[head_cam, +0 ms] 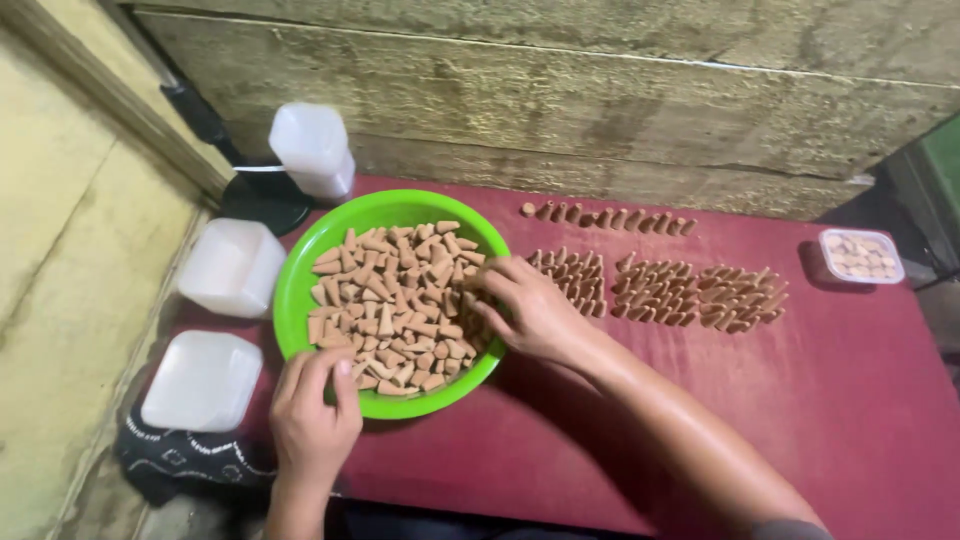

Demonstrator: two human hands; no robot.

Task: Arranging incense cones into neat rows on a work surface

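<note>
Looking down, I log what I see at this moment.

Left hand: my left hand [312, 418] sits at the near rim of the green bowl [300, 262], fingers curled over the edge and gripping it, thumb on the outside.

Right hand: my right hand [525, 310] reaches in over the bowl's right rim, fingertips bunched narrow among the cones; whether they pinch one I cannot tell.

Cones in bowl: tan incense cones [395, 305] fill the bowl in a loose heap, lying every way.

Bowl place: on the dark red table [850, 420], at its left end, near me.

Laid-out cones: rows of cones [665, 292] lie on the cloth just right of the bowl, with a single line of cones [607, 217] behind them near the wooden wall [560, 100].

Small tub: a clear tub [861, 256] with pale pieces stands at the far right, well apart from my hands.

White containers: three white lidded containers [232, 267] stand left of the bowl, off the table's edge.
</note>
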